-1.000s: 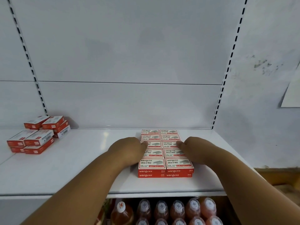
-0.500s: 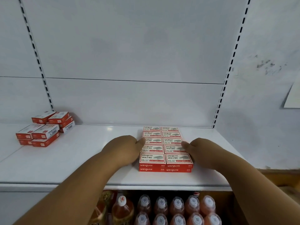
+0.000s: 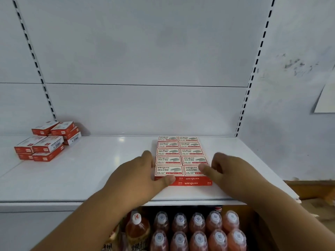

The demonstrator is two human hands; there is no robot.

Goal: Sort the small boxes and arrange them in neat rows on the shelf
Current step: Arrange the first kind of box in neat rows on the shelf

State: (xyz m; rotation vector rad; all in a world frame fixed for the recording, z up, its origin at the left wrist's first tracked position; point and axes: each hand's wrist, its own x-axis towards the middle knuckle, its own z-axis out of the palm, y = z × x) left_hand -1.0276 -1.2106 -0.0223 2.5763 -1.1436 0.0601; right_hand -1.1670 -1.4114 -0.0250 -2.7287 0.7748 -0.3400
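A block of small red-and-white staple boxes (image 3: 181,154) sits on the white shelf (image 3: 97,171), right of centre. It is two columns wide, several rows deep and two layers high. My left hand (image 3: 134,176) cups its front left corner, with the fingers along the left side and the thumb on the red front face. My right hand (image 3: 228,171) lies against the right side, its thumb on top of the front right box. Neither hand lifts a box. More of the same boxes (image 3: 47,142) lie in loose, skewed stacks at the far left.
The white back panel rises right behind the block, and a slotted upright (image 3: 243,109) stands at the shelf's right end. Bottles of orange drink (image 3: 190,230) fill the shelf below. A grey wall with a sheet of paper (image 3: 326,95) is on the right.
Both hands slid toward me along the block's sides to its front corners. The left thumb came round onto the front face and the right thumb onto the top. The view shifted a little.
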